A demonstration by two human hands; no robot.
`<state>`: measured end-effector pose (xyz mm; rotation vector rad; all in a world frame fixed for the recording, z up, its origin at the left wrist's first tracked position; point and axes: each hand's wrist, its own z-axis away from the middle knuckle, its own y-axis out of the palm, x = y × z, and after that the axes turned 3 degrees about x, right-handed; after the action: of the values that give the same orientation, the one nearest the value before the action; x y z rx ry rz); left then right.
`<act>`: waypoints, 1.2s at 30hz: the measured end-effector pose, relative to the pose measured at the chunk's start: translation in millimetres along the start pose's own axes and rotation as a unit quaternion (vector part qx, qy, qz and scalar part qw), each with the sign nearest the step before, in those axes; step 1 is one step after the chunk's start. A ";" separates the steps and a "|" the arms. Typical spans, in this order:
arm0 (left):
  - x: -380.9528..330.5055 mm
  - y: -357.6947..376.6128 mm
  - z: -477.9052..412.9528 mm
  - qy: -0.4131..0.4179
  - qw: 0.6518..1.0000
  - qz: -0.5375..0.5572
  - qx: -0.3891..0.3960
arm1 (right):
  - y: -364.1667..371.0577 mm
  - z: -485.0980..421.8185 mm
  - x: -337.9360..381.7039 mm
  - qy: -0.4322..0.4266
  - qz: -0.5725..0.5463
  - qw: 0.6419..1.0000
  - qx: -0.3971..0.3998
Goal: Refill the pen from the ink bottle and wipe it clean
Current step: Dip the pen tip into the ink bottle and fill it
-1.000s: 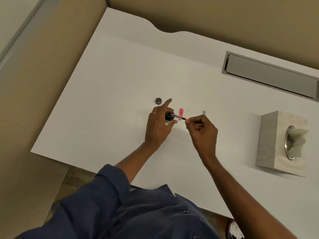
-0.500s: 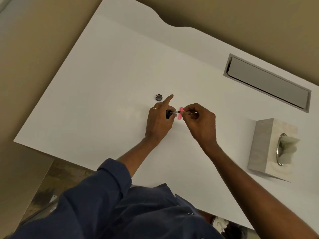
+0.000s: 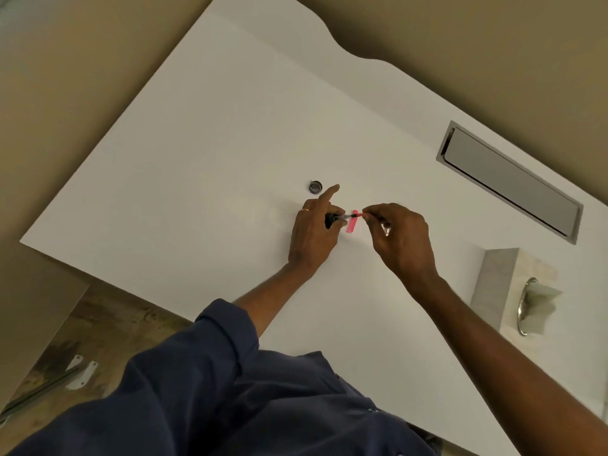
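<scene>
My left hand [image 3: 312, 233] grips the bottle [image 3: 330, 220], my right hand [image 3: 403, 240] pinches the pen [image 3: 343, 217], tip at the bottle's mouth.

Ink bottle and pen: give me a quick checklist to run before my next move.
1. Ink bottle gripped by left hand: ok.
2. Cap off, lying apart on the table: ok.
3. Pen pinched by right hand, tip at the bottle's mouth: ok.
4. Pen filled with ink: cannot tell.
5. Tissue sticking out of the tissue box, ready for wiping: ok.
</scene>
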<state>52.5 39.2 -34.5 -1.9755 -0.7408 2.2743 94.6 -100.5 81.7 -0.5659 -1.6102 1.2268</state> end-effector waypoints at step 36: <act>-3.7 -9.6 1.8 0.021 0.998 0.046 0.030 | -6.0 -16.0 3.5 -0.123 0.184 0.972 0.084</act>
<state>48.8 45.9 -27.4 -2.0648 -0.5832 2.2668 108.6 -92.9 88.5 -0.6430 -1.6262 1.7504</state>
